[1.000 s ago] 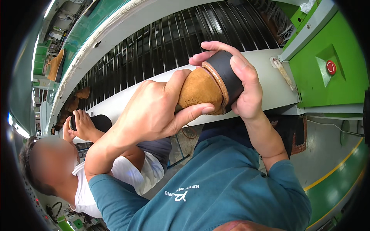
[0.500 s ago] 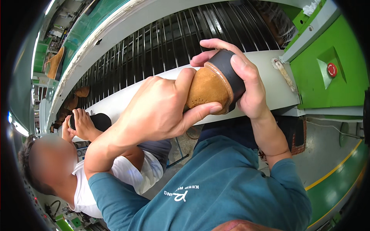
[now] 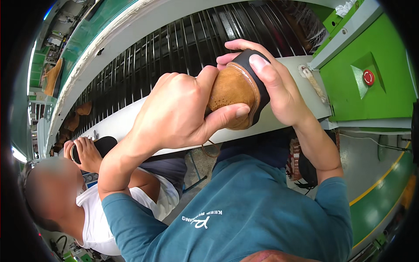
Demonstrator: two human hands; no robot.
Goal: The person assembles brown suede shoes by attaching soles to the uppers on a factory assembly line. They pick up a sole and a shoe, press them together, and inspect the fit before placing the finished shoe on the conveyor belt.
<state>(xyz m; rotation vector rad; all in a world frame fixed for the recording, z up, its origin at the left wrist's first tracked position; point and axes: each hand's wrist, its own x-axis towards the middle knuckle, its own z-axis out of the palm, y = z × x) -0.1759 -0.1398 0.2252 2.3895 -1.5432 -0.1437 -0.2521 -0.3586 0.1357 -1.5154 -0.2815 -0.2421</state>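
Observation:
Between my hands is a brown suede shoe (image 3: 231, 89) with a black sole (image 3: 257, 74) and light stitching along the seam where they meet. My left hand (image 3: 172, 111) grips the suede upper, its thumb stretched along the near side and its other fingers mostly hidden behind. Around the sole curls my right hand (image 3: 286, 94), thumb lying on the black bottom and fingertips reaching over the far edge. The shoe is held tilted, sole facing right, above a white ledge (image 3: 192, 134). Part of the upper is covered by my left hand.
Beyond the ledge runs a dark roller conveyor (image 3: 183, 52). Several brown shoes (image 3: 83, 109) sit at its far left. A co-worker's hand (image 3: 89, 153) holds a dark-soled shoe at the left. To the right stands a green machine panel (image 3: 349, 96) with a red button (image 3: 369, 77).
The shoe and both hands appear slightly further left and up, as the whole view has shifted a little. My grip on the shoe looks nearly the same.

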